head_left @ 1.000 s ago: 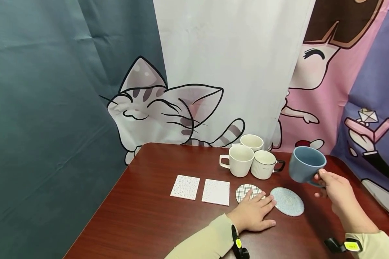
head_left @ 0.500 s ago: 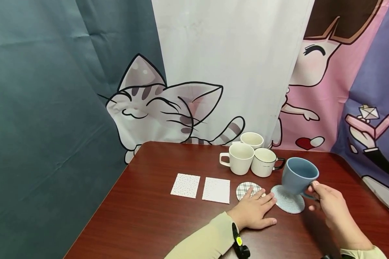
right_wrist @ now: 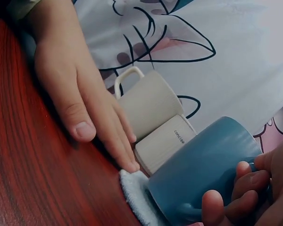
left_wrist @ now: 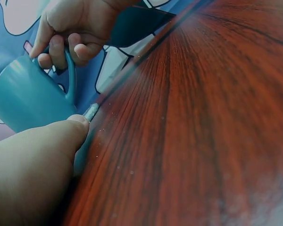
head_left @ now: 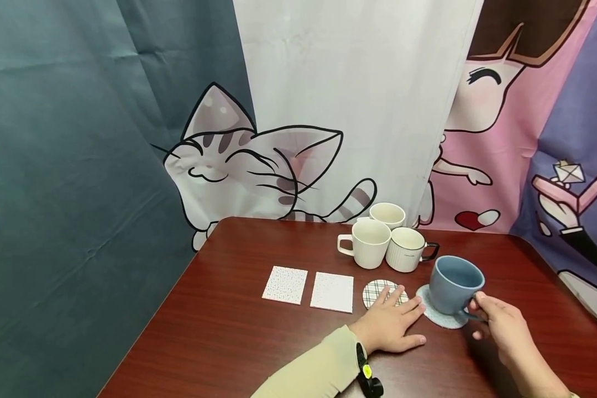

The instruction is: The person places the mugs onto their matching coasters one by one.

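My right hand (head_left: 502, 326) grips the handle of a blue mug (head_left: 453, 284), fingers curled through it. The mug is over a round light-blue coaster (head_left: 443, 320); its base is at the coaster in the right wrist view (right_wrist: 146, 197), though I cannot tell whether it bears full weight. Flat on the table, my left hand (head_left: 390, 327) lies with fingers spread. Its fingertips cover part of a round plaid coaster (head_left: 373, 290) and reach the blue coaster's left edge.
Behind the coasters stand a white mug (head_left: 370, 246), a white mug with a black handle (head_left: 403, 251) and another white mug (head_left: 387, 214). Two square white coasters, one speckled (head_left: 285, 285) and one plainer (head_left: 331, 292), lie left on the brown table (head_left: 219, 342).
The right hand has lowered the blue mug and brought it left, from above the table's right side to the blue coaster. My left hand has stayed nearly still.
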`<state>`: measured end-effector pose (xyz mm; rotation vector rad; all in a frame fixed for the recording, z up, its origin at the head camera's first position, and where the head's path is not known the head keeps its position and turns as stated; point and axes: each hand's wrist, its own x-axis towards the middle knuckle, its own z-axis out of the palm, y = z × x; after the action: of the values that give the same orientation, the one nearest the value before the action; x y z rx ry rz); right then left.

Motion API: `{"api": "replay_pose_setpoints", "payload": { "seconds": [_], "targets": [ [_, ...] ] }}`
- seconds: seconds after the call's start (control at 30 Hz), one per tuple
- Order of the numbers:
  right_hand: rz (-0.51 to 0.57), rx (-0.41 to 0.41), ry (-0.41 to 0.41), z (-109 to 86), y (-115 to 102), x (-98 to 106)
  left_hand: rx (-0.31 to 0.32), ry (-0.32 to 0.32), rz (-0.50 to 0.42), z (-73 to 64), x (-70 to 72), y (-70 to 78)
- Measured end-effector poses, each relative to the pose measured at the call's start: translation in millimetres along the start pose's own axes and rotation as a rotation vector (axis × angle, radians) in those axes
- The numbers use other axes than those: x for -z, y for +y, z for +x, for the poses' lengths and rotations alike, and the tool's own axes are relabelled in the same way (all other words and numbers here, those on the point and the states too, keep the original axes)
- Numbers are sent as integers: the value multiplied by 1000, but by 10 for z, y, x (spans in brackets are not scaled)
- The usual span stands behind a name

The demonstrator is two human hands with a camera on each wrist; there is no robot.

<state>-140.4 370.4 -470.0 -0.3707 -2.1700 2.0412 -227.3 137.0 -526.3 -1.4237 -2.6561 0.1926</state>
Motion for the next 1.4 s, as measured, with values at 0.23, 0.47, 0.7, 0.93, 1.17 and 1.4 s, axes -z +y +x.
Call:
{"api": "replay_pose_setpoints", "payload": {
  "seconds": [0.23,0.47,0.7,0.93,1.17,1.4],
  "targets": [
    [-111,-17,23,-19,29,-45,8,3,-26,-2,1,11],
    [-216,-16,45,-58,9,-163,10,17,-13,15,25,21],
    [-175,-20,44,-105,-17,-335,7,17,-1,19,35,33],
    [-132,-44,27,-101,-52,-345,16,16,4,18,44,52],
    [-68,-124,5,-109,-83,-372,38,6,-20,19,55,116],
    [6,-154,11,-110,-85,-438,31,-12,-32,26,56,95]
  ]
}}
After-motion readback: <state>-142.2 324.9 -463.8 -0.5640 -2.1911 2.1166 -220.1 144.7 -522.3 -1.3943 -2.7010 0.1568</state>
